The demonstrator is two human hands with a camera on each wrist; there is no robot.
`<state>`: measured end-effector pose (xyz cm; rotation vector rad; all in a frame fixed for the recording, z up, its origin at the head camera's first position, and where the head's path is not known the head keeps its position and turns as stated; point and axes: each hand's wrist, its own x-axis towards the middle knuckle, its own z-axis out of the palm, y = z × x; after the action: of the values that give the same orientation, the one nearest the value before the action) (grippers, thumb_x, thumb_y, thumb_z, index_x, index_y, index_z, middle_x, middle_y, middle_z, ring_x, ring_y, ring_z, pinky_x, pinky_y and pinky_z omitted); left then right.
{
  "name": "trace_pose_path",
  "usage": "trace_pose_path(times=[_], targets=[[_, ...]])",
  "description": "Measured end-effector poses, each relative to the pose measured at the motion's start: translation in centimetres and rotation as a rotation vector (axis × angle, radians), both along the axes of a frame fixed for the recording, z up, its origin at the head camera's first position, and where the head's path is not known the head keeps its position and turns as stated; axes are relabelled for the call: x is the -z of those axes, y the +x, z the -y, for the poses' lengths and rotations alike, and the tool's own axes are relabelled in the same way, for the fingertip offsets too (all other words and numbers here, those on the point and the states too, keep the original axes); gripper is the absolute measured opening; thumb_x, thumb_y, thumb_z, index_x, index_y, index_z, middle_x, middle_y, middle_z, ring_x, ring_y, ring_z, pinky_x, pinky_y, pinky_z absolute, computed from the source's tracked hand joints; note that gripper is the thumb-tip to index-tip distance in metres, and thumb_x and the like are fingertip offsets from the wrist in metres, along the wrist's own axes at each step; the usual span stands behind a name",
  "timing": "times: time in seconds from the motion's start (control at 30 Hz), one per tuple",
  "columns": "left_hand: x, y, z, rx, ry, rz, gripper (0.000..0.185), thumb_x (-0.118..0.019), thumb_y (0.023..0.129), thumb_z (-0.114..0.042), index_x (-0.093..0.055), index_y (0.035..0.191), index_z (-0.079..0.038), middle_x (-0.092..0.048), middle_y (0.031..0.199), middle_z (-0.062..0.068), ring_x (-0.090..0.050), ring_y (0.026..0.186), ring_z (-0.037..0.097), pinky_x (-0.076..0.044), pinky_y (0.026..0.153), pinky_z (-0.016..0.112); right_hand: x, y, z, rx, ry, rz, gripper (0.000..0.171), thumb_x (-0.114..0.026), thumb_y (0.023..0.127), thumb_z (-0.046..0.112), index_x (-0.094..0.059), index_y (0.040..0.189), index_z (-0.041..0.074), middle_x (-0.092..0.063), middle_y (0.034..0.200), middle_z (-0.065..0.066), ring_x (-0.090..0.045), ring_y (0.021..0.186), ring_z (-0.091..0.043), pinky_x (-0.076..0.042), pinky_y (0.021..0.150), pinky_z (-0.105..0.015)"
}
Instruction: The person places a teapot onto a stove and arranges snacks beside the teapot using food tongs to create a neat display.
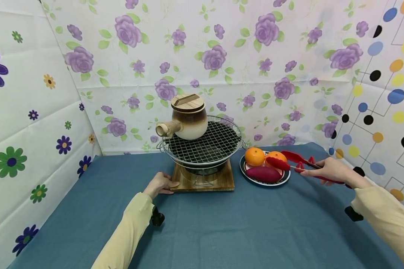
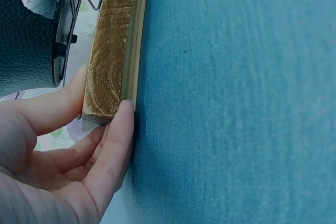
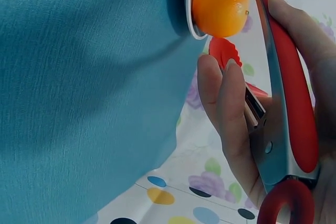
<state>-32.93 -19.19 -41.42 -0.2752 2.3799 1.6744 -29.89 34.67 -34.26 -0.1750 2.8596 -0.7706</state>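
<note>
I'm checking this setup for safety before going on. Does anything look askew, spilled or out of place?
One thing: the clay pot sits at the grill mesh's back-left edge, its side handle jutting past the rim. Nothing is spilled; the fruit lies on the plate.

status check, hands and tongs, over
Left hand steadies wooden board. Right hand grips red tongs, tips open over oranges on plate. Nothing in the way.

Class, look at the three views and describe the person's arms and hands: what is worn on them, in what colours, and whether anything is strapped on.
Both arms wear long pale-yellow sleeves reaching the wrists. The left hand and right hand are bare, with no gloves, rings or markings visible. A small black device sits under each wrist, the left black wrist device and the right black wrist device; their straps cannot be made out.
</note>
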Motion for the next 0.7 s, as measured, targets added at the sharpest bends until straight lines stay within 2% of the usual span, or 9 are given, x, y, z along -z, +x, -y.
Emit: trace_pose_path(times=[0.17,0.37,0.7], targets=[[0.11,0.11,0.05,0.006,0.005,-0.010,0.065,-0.068,0.080,-0.001,-0.030,0.129,0.016,-0.040,0.116,0.031,-0.057,0.070,0.025,-0.054,0.063,0.036,0.08,-0.02,0.09,0.003,-0.015,0.006,0.047,-0.065,0.077,0.051,-0.056,0.076,0.005,-0.058,0.059,-0.007,-0.057,0.053,-0.026,-0.049,0.052,-0.033],[0.05,0.05,0.04,0.003,0.005,-0.006,0.065,-0.069,0.080,-0.001,-0.030,0.130,0.015,-0.040,0.117,0.031,-0.056,0.067,0.024,-0.054,0.063,0.036,0.13,-0.02,0.06,-0.007,-0.002,-0.006,0.046,-0.065,0.078,0.051,-0.053,0.072,0.007,-0.058,0.058,-0.007,-0.056,0.052,-0.024,-0.047,0.051,-0.033],[0.08,-0.23,-0.05,-0.002,0.005,0.011,0.066,-0.067,0.080,0.001,-0.028,0.131,0.015,-0.029,0.130,0.031,-0.053,0.063,0.023,-0.054,0.063,0.035,0.55,-0.12,-0.33,0.010,-0.019,-0.011,0.046,-0.065,0.078,0.049,-0.055,0.075,0.005,-0.058,0.059,-0.007,-0.057,0.052,-0.023,-0.047,0.051,-0.033]])
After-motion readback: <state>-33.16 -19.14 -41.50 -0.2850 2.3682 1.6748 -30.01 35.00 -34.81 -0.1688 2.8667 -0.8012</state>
